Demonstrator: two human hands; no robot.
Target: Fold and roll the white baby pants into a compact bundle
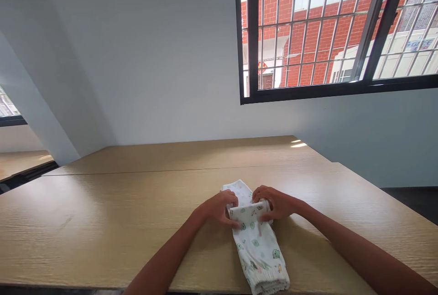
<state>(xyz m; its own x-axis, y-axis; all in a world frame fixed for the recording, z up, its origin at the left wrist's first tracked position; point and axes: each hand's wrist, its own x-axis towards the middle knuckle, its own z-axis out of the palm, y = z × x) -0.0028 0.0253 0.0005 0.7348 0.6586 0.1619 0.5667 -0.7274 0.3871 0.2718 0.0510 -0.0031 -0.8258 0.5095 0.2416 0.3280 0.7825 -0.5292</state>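
Garment [255, 240] of white printed cloth, folded into a narrow strip and lying at the near side of the wooden table [119, 213], between the two hands. The gathered end [270, 281] points toward the person; the plainer end lies beyond the hands. The left hand [219, 206] is closed on the left side of the crosswise fold, thumb nearer the person and fingers beyond; the right hand [278, 204] pinches the opposite side in like manner. Handling, as judged from appearance: light, soft and limp, not fragile, with little tendency to slip; the gathered end is probably elastic and springier than the rest. Suitable holds are the two corners of the fold, with all layers taken together, since a single layer could slide out of line. Markings: small green figures and pinkish motifs are scattered over the cloth; no brand, label or lettering can be read on it. Beyond the barred window [308, 92], a pale sign [419, 45] bears blue lettering, too blurred to read with certainty.
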